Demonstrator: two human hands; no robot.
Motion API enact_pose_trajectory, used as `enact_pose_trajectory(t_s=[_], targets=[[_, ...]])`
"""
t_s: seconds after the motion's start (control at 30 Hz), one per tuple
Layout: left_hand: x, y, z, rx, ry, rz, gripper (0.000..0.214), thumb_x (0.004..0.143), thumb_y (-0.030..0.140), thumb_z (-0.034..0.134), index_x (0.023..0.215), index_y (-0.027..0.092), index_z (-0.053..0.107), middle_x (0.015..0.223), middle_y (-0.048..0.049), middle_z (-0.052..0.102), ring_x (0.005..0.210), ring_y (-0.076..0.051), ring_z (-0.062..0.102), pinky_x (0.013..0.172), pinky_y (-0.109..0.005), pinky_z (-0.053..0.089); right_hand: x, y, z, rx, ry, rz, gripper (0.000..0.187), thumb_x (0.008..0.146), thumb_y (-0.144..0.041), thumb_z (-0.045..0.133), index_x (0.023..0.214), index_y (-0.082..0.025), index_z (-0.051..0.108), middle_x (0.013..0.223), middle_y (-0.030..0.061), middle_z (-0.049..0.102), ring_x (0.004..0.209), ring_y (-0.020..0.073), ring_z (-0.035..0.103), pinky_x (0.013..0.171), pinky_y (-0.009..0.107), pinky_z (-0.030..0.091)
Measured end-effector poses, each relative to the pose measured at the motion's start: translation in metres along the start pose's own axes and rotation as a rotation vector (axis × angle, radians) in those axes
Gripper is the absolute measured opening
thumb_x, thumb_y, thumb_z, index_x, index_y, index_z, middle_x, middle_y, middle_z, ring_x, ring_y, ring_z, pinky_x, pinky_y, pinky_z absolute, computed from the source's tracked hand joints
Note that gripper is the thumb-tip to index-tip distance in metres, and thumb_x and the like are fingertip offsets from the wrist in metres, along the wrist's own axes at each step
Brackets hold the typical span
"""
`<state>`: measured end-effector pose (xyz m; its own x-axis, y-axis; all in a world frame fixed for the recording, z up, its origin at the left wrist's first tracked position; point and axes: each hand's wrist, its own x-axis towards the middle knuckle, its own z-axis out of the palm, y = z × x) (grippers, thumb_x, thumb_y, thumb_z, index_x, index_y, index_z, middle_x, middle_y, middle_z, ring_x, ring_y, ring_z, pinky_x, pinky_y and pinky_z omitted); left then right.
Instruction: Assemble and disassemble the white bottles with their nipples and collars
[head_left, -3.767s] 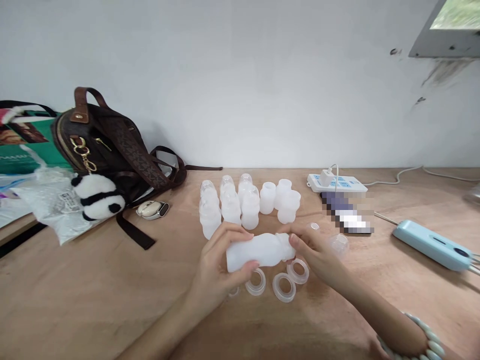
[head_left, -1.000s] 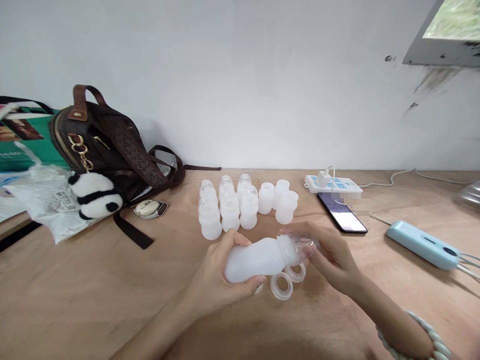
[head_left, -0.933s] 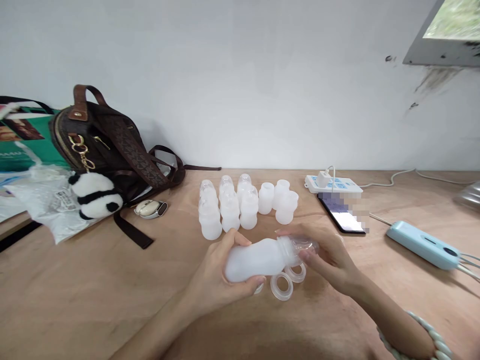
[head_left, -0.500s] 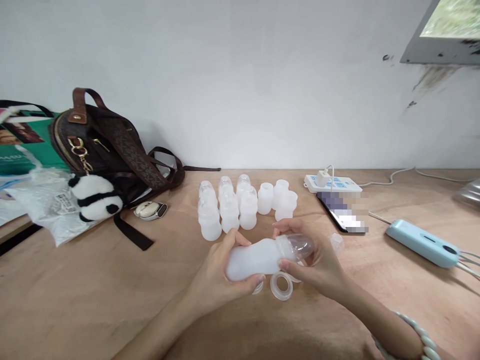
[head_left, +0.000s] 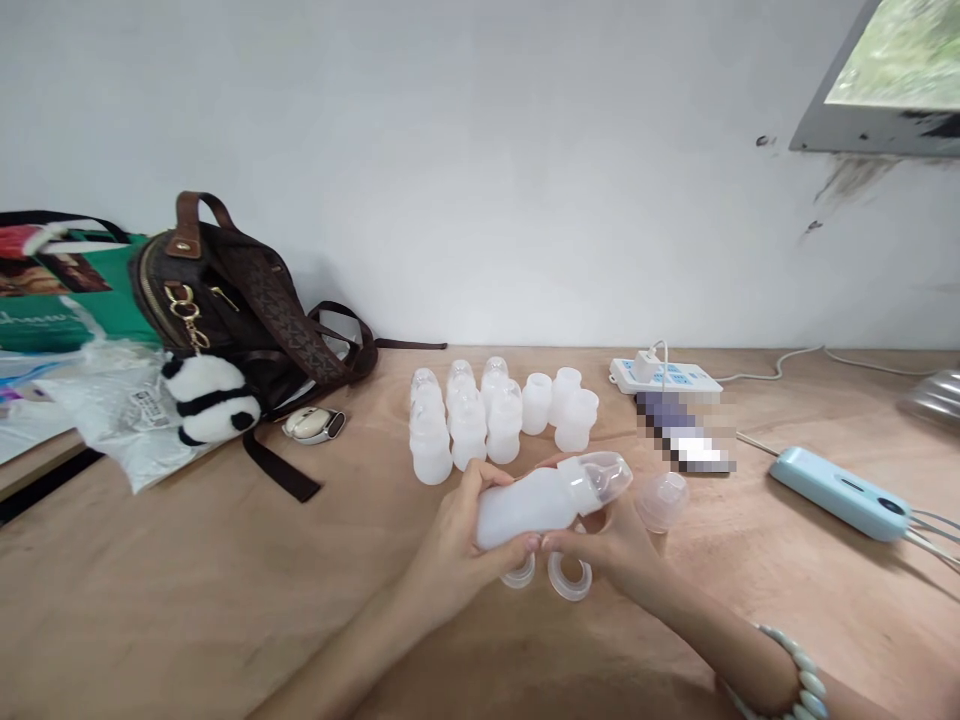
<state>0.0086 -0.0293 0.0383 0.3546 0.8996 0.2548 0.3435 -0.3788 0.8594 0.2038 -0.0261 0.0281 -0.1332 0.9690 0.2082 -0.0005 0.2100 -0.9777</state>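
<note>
A milky-white baby bottle with a clear domed cap lies sideways between my hands, above the table. My left hand is closed round its base end. Around the body near the collar, my right hand grips it from the near side, partly hidden behind the bottle. Below them on the table lie a translucent collar ring and another ring. A loose clear cap stands right of my right hand. Behind, several capped bottles stand in rows, beside three uncapped bottles.
At the left are a dark backpack, a panda plush, a plastic bag and a computer mouse. Toward the right lie a power strip, a phone and a light-blue device with cables.
My right hand has slid off the clear cap onto the bottle's body, closer to my left hand. The cap is now uncovered. The view has shifted slightly.
</note>
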Motion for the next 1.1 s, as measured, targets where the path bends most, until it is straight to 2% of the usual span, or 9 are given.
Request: enact_pose_trajectory(t_s=[0.1, 0.2, 0.3, 0.37, 0.67, 0.8, 0.93, 1.03, 1.1], targets=[[0.000, -0.004, 0.000, 0.077, 0.039, 0.017, 0.041, 0.084, 0.037, 0.070, 0.115, 0.023, 0.047, 0.119, -0.0077, 0.061, 0.107, -0.027, 0.058, 0.089, -0.040, 0.046, 0.010, 0.001, -0.009, -0.164, 0.091, -0.075, 0.042, 0.069, -0.047, 0.082, 0.095, -0.020, 0.062, 0.098, 0.0078, 0.072, 0.094, 0.0283, 0.069, 0.079, 0.040, 0.057], [0.001, -0.007, -0.002, 0.159, 0.108, 0.099, 0.043, 0.087, 0.038, 0.068, 0.121, 0.024, 0.045, 0.127, -0.0083, 0.058, 0.118, -0.028, 0.055, 0.100, -0.044, 0.042, 0.026, 0.005, -0.022, -0.532, 0.220, -0.076, 0.036, 0.073, -0.050, 0.075, 0.082, -0.020, 0.057, 0.079, 0.0059, 0.068, 0.075, 0.0251, 0.066, 0.066, 0.036, 0.052], [0.000, -0.007, -0.002, 0.211, 0.128, 0.169, 0.038, 0.092, 0.037, 0.062, 0.123, 0.025, 0.044, 0.126, -0.0070, 0.059, 0.118, -0.026, 0.056, 0.099, -0.043, 0.043, 0.037, 0.012, -0.027, -0.926, 0.189, -0.022, 0.031, 0.077, -0.045, 0.072, 0.084, -0.021, 0.053, 0.073, 0.0028, 0.066, 0.066, 0.0216, 0.063, 0.058, 0.031, 0.046], [-0.001, -0.005, -0.002, 0.231, 0.121, 0.193, 0.033, 0.094, 0.035, 0.060, 0.122, 0.025, 0.045, 0.124, -0.0062, 0.061, 0.116, -0.025, 0.057, 0.098, -0.042, 0.044, 0.042, 0.017, -0.025, -1.034, 0.148, -0.001, 0.027, 0.080, -0.040, 0.070, 0.089, -0.021, 0.054, 0.076, 0.0031, 0.067, 0.067, 0.0212, 0.063, 0.058, 0.029, 0.043], [0.000, -0.002, -0.005, 0.249, 0.119, 0.195, 0.022, 0.096, 0.033, 0.055, 0.115, 0.024, 0.049, 0.113, -0.0055, 0.064, 0.108, -0.024, 0.060, 0.093, -0.040, 0.046, 0.064, 0.027, -0.013, -1.253, 0.084, 0.087, 0.023, 0.091, -0.039, 0.063, 0.079, -0.019, 0.061, 0.079, 0.0116, 0.073, 0.074, 0.0279, 0.069, 0.058, 0.031, 0.036], [0.002, -0.001, -0.006, 0.263, 0.109, 0.192, 0.017, 0.097, 0.032, 0.054, 0.111, 0.023, 0.052, 0.107, -0.0044, 0.067, 0.104, -0.024, 0.061, 0.090, -0.040, 0.045, 0.067, 0.030, -0.013, -1.304, 0.058, 0.113, 0.025, 0.094, -0.037, 0.060, 0.079, -0.018, 0.064, 0.082, 0.0139, 0.074, 0.078, 0.0291, 0.070, 0.060, 0.031, 0.038], [0.006, 0.001, -0.009, 0.287, 0.081, 0.152, 0.010, 0.098, 0.030, 0.051, 0.098, 0.022, 0.057, 0.098, -0.0031, 0.067, 0.095, -0.023, 0.062, 0.085, -0.037, 0.046, 0.068, 0.032, -0.014, -1.296, 0.023, 0.105, 0.024, 0.095, -0.033, 0.059, 0.080, -0.017, 0.065, 0.085, 0.0159, 0.075, 0.079, 0.0300, 0.070, 0.061, 0.032, 0.040], [0.011, -0.001, -0.017, 0.303, -0.005, 0.103, 0.016, 0.098, 0.024, 0.045, 0.092, 0.021, 0.059, 0.095, -0.0029, 0.067, 0.092, -0.022, 0.063, 0.082, -0.035, 0.046, 0.066, 0.024, -0.018, -1.243, -0.029, 0.065, 0.023, 0.097, -0.031, 0.056, 0.082, -0.017, 0.065, 0.083, 0.0122, 0.074, 0.076, 0.0259, 0.069, 0.061, 0.031, 0.040], [0.013, -0.006, -0.025, 0.318, -0.124, 0.051, 0.021, 0.097, 0.017, 0.041, 0.095, 0.021, 0.062, 0.099, -0.0039, 0.067, 0.095, -0.022, 0.063, 0.084, -0.035, 0.046, 0.060, 0.012, -0.023, -1.183, -0.113, 0.022, 0.020, 0.096, -0.031, 0.056, 0.083, -0.019, 0.065, 0.079, 0.0065, 0.073, 0.072, 0.0209, 0.067, 0.060, 0.029, 0.041]])
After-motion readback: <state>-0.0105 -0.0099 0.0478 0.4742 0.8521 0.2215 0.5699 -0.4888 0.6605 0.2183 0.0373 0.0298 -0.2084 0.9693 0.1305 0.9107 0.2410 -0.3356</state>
